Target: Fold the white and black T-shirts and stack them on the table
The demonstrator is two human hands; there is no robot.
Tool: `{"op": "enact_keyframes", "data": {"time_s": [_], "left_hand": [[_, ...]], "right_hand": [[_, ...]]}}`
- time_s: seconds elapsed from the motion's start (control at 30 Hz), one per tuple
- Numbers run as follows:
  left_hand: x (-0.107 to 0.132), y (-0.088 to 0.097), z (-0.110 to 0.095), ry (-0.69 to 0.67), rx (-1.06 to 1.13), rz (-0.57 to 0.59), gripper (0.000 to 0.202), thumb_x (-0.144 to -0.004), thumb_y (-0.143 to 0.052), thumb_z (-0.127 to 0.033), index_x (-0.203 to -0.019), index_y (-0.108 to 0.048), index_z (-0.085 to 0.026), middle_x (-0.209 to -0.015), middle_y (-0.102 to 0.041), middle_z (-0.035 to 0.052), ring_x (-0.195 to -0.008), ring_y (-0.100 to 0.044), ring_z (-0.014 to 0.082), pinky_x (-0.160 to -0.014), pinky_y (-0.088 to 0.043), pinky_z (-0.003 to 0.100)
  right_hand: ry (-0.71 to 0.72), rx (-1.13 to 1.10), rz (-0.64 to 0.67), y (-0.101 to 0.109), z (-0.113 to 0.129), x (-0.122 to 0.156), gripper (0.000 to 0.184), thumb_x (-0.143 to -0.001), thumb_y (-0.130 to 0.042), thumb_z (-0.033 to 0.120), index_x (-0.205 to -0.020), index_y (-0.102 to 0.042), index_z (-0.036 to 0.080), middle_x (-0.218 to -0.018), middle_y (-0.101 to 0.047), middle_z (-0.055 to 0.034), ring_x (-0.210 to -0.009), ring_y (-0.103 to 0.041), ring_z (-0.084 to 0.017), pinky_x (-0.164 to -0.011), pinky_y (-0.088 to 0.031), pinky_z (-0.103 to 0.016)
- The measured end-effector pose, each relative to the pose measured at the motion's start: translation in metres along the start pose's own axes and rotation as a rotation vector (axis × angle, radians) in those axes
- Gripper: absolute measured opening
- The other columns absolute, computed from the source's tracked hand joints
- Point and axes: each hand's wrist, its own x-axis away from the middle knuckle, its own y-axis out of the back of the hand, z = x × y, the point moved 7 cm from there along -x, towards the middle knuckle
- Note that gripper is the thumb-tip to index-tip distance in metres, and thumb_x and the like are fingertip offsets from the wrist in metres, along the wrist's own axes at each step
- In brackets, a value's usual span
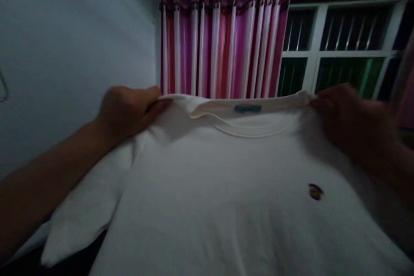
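A white T-shirt (220,181) hangs stretched between my two hands, its front facing me. My left hand (129,105) pinches one shoulder beside the collar. On the other side my right hand (352,120), a little blurred, grips the opposite shoulder close to the neckline. Inside the collar sits a blue-green label (247,108). A small dark and yellow emblem (315,192) marks the chest on the right. One short sleeve (87,202) droops under my left forearm; the other is mostly hidden by my right arm. The shirt's lower part runs out of view.
Behind the shirt hangs a striped purple, pink and white curtain (223,47). To its right is a white-framed window (315,54) with bars behind the panes. A pale wall (74,39) fills the left side. Something dark lies below the left sleeve.
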Motion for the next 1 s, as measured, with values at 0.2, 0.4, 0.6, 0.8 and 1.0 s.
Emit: {"op": "enact_keyframes", "data": {"time_s": [0.2, 0.4, 0.6, 0.8, 1.0], "left_hand": [[0.011, -0.184, -0.043, 0.043, 0.088, 0.386, 0.038, -0.096, -0.033, -0.037, -0.113, -0.056, -0.012, -0.112, -0.062, 0.0189, -0.107, -0.057, 0.0295, -0.092, -0.039, 0.041], [0.196, -0.298, -0.069, 0.103, 0.217, 0.761, 0.042, -0.095, -0.032, -0.032, -0.119, -0.061, -0.014, -0.126, -0.061, 0.0143, -0.118, -0.055, 0.0233, -0.099, -0.04, 0.035], [0.307, -0.349, -0.041, 0.212, 0.279, 1.023, 0.061, -0.095, -0.025, -0.052, -0.146, -0.035, -0.02, -0.154, -0.028, 0.0104, -0.142, -0.027, 0.0279, -0.113, -0.024, 0.051], [0.309, -0.376, -0.004, 0.247, 0.279, 1.118, 0.069, -0.091, -0.026, -0.062, -0.149, -0.026, -0.023, -0.156, -0.017, 0.0087, -0.145, -0.018, 0.027, -0.115, -0.014, 0.054], [0.312, -0.386, 0.014, 0.188, 0.24, 1.158, 0.066, -0.092, -0.027, -0.055, -0.15, -0.022, -0.023, -0.157, -0.016, 0.0078, -0.145, -0.017, 0.026, -0.114, -0.013, 0.056]], "right_hand": [[0.157, 0.19, 0.344, -0.191, 0.032, 0.01, 0.027, -0.098, -0.04, 0.029, -0.116, -0.053, 0.014, -0.107, -0.062, -0.0173, -0.094, -0.06, -0.025, -0.076, -0.04, -0.032], [0.215, 0.079, 0.756, -0.32, 0.02, 0.176, 0.036, -0.095, -0.041, 0.036, -0.118, -0.059, 0.014, -0.118, -0.059, -0.0176, -0.108, -0.055, -0.032, -0.093, -0.041, -0.044], [0.063, 0.1, 0.898, -0.373, -0.038, 0.269, 0.067, -0.092, -0.026, 0.065, -0.147, -0.035, 0.027, -0.156, -0.023, -0.0091, -0.14, -0.018, -0.041, -0.106, -0.026, -0.06], [0.051, 0.056, 0.983, -0.414, -0.044, 0.242, 0.07, -0.092, -0.019, 0.068, -0.15, -0.026, 0.03, -0.158, -0.016, -0.0053, -0.143, -0.009, -0.036, -0.11, -0.017, -0.059], [0.032, -0.026, 0.966, -0.422, -0.036, 0.236, 0.067, -0.092, -0.025, 0.068, -0.147, -0.032, 0.03, -0.157, -0.018, -0.0056, -0.144, -0.008, -0.035, -0.111, -0.012, -0.059]]}}
